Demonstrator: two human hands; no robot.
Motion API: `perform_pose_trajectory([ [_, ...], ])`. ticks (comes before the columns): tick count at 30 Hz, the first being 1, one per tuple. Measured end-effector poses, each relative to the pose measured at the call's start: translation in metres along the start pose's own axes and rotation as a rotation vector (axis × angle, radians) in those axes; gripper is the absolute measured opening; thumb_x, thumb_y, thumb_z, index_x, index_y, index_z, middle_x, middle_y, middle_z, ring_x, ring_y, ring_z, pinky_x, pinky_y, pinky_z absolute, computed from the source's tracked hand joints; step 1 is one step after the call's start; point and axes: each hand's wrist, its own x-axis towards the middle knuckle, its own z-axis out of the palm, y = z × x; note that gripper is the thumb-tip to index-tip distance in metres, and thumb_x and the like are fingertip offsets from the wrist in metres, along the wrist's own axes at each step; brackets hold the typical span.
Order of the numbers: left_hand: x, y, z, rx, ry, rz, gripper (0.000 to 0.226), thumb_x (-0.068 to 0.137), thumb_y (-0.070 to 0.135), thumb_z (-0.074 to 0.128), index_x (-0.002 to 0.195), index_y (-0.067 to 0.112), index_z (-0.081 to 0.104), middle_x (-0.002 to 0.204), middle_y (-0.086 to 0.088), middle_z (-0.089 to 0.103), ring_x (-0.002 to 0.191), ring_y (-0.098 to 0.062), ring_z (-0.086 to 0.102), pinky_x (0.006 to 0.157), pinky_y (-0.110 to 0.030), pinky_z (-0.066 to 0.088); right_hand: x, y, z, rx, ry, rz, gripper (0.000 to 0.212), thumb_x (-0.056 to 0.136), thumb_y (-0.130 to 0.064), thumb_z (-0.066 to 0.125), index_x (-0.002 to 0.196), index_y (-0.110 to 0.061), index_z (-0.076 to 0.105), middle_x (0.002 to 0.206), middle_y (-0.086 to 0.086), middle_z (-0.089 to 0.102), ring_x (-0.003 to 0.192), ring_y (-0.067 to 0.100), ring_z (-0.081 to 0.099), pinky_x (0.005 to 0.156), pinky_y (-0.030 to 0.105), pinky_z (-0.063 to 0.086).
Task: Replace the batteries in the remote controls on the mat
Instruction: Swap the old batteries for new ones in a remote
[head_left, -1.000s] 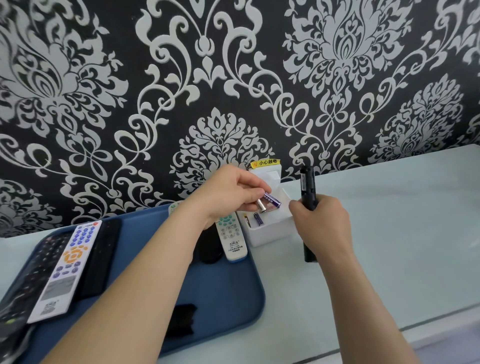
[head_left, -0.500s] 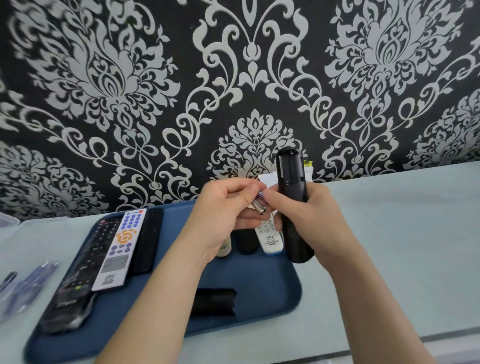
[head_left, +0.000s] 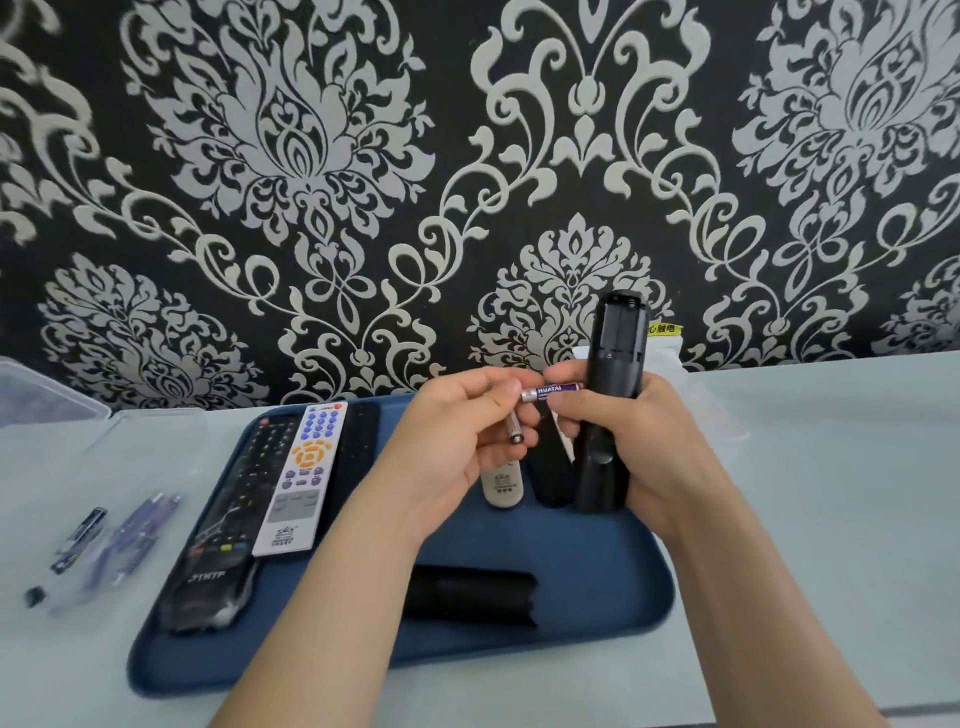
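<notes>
Black-and-silver damask wallpaper behind, pale tabletop (head_left: 810, 499) in front, blue mat (head_left: 597, 577) on it. Black remote (head_left: 608, 415) held upright over the mat's far edge, back side to camera, battery bay (head_left: 621, 325) open at the top. Right hand (head_left: 644, 447) wraps the remote's lower half, fingers curled round it; its thumb and forefinger also pinch a purple battery (head_left: 553, 391) lying crosswise just left of the remote. Left hand (head_left: 457, 441) is clenched, fingertips at that battery's silver end, and grips a second battery (head_left: 515, 431), metal end toward camera.

On the mat: loose black battery cover (head_left: 470, 597) near the front edge, partly under the left forearm. Beige remote (head_left: 501, 486) and another dark remote (head_left: 550, 473) lie behind the hands, mostly hidden. Left side of the mat: white remote with orange pad (head_left: 301, 478) between a long black remote (head_left: 223, 519) and a slim black one (head_left: 358, 452).

Off the mat, left: wrapped batteries (head_left: 130, 535), blurry, and a clear plastic box (head_left: 41, 395). Yellow label (head_left: 664, 328) peeks out beside the held remote.
</notes>
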Motion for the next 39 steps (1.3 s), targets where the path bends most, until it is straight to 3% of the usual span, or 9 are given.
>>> perform_pose_trajectory([
  [8, -0.006, -0.005, -0.008, 0.189, -0.025, 0.053, 0.008, 0.094, 0.008, 0.057, 0.099, 0.014, 0.06, 0.076, -0.007, 0.069, 0.066, -0.018, 0.064, 0.07, -0.032, 0.052, 0.005, 0.011, 0.016, 0.191, -0.055, 0.067, 0.022, 0.089, 0.0, 0.063, 0.11, -0.006, 0.066, 0.058, 0.011, 0.049, 0.053, 0.022, 0.053, 0.055, 0.035, 0.049],
  [16, -0.005, -0.005, 0.003, 0.223, -0.115, 0.14, 0.029, 0.099, 0.006, 0.047, 0.115, 0.024, 0.064, 0.075, -0.008, 0.064, 0.072, -0.019, 0.064, 0.083, -0.043, 0.054, 0.0, 0.01, 0.009, 0.121, -0.04, 0.019, 0.018, 0.092, -0.009, 0.063, 0.107, 0.0, 0.066, 0.062, 0.015, 0.052, 0.05, 0.02, 0.049, 0.052, 0.031, 0.048],
  [22, 0.001, -0.005, 0.011, 0.3, -0.186, 0.129, 0.039, 0.097, 0.006, 0.051, 0.129, 0.027, 0.058, 0.072, -0.002, 0.064, 0.067, -0.016, 0.06, 0.067, -0.025, 0.051, -0.004, 0.001, -0.008, 0.029, 0.01, 0.003, 0.015, 0.088, -0.007, 0.068, 0.103, -0.002, 0.067, 0.059, 0.008, 0.055, 0.047, 0.012, 0.051, 0.047, 0.021, 0.045],
  [26, 0.005, -0.01, 0.024, 0.305, -0.156, 0.135, 0.032, 0.097, 0.005, 0.05, 0.123, 0.022, 0.057, 0.067, -0.002, 0.057, 0.061, -0.015, 0.054, 0.059, -0.02, 0.047, -0.005, 0.0, -0.019, -0.005, 0.064, 0.026, 0.019, 0.086, -0.008, 0.07, 0.104, -0.003, 0.067, 0.061, 0.004, 0.057, 0.051, 0.012, 0.05, 0.049, 0.022, 0.043],
  [29, 0.017, -0.012, 0.037, 0.313, -0.069, 0.148, 0.033, 0.1, 0.002, 0.037, 0.115, 0.021, 0.061, 0.063, 0.0, 0.048, 0.058, -0.012, 0.044, 0.054, -0.019, 0.041, -0.006, -0.009, -0.033, -0.018, 0.245, -0.02, 0.009, 0.085, -0.003, 0.067, 0.094, -0.005, 0.069, 0.068, 0.006, 0.06, 0.049, 0.012, 0.049, 0.049, 0.023, 0.043],
  [32, 0.041, -0.007, 0.047, 0.61, 0.049, 0.19, 0.036, 0.098, 0.005, 0.036, 0.102, 0.023, 0.067, 0.05, 0.012, 0.051, 0.046, -0.008, 0.035, 0.046, -0.021, 0.03, -0.006, -0.017, -0.06, -0.285, 0.426, -0.056, 0.009, 0.085, -0.003, 0.062, 0.086, -0.008, 0.07, 0.067, 0.003, 0.06, 0.046, 0.011, 0.049, 0.05, 0.02, 0.044],
  [34, 0.057, -0.005, 0.056, 0.92, 0.034, 0.221, 0.029, 0.096, 0.014, 0.043, 0.098, 0.026, 0.07, 0.06, 0.012, 0.06, 0.041, -0.002, 0.04, 0.047, -0.023, 0.032, -0.008, -0.016, -0.078, -0.484, 0.464, -0.008, 0.01, 0.085, -0.01, 0.061, 0.086, -0.006, 0.069, 0.066, 0.003, 0.058, 0.049, 0.014, 0.052, 0.055, 0.024, 0.045],
  [36, 0.069, -0.007, 0.064, 1.154, -0.022, 0.221, 0.021, 0.094, 0.026, 0.051, 0.099, 0.028, 0.071, 0.079, 0.013, 0.062, 0.06, 0.002, 0.053, 0.058, -0.024, 0.04, -0.008, -0.01, -0.088, -0.632, 0.455, 0.067, 0.02, 0.085, -0.018, 0.06, 0.085, 0.002, 0.065, 0.065, 0.007, 0.058, 0.052, 0.02, 0.053, 0.059, 0.03, 0.046],
  [39, 0.082, -0.014, 0.073, 1.374, -0.093, 0.138, 0.018, 0.089, 0.039, 0.058, 0.099, 0.03, 0.071, 0.094, 0.011, 0.065, 0.081, -0.009, 0.058, 0.068, -0.028, 0.046, -0.009, -0.008, -0.096, -0.783, 0.417, 0.161, 0.026, 0.083, -0.023, 0.059, 0.076, 0.002, 0.059, 0.063, 0.006, 0.06, 0.059, 0.025, 0.056, 0.065, 0.036, 0.052],
])
